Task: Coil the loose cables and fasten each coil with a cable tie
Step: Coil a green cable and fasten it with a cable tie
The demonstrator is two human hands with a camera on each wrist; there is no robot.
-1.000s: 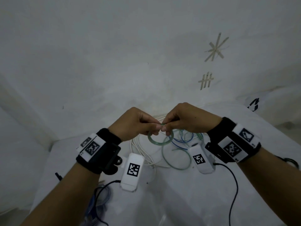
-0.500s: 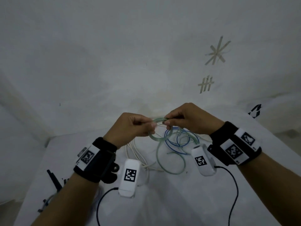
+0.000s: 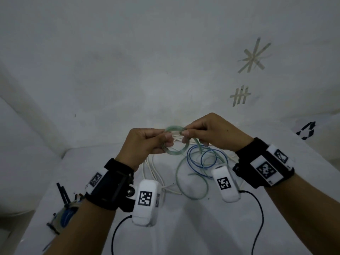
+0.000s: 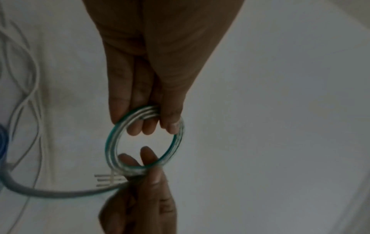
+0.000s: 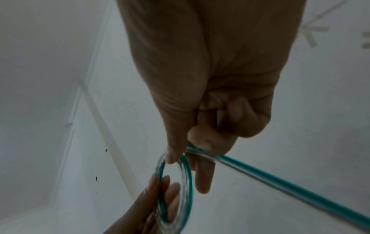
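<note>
A small coil of green-tinted clear cable [image 3: 176, 153] hangs above the white table [image 3: 184, 232] between both hands. My left hand [image 3: 168, 139] pinches its left side; in the left wrist view the thumb and fingers [image 4: 140, 126] clamp the coil [image 4: 110, 142] at several turns. My right hand [image 3: 184, 133] pinches the opposite side, thumb against index [image 5: 200, 142], at the coil [image 5: 188, 178]. From there the uncoiled tail [image 5: 280, 178] runs off and lies in a wide loop on the table [image 3: 193, 196].
Blue cable loops [image 3: 195, 159] and loose white cables [image 3: 152, 173] lie under the hands. At the table's left edge sits a bundled coil [image 3: 64, 214] with black cable ties [image 3: 62, 192]. A white wall with tape marks [image 3: 253, 56] rises just behind.
Both hands have risen a little and drawn apart, so the coil now stretches between them instead of hanging below the joined fingertips. More of the blue loops shows beneath.
</note>
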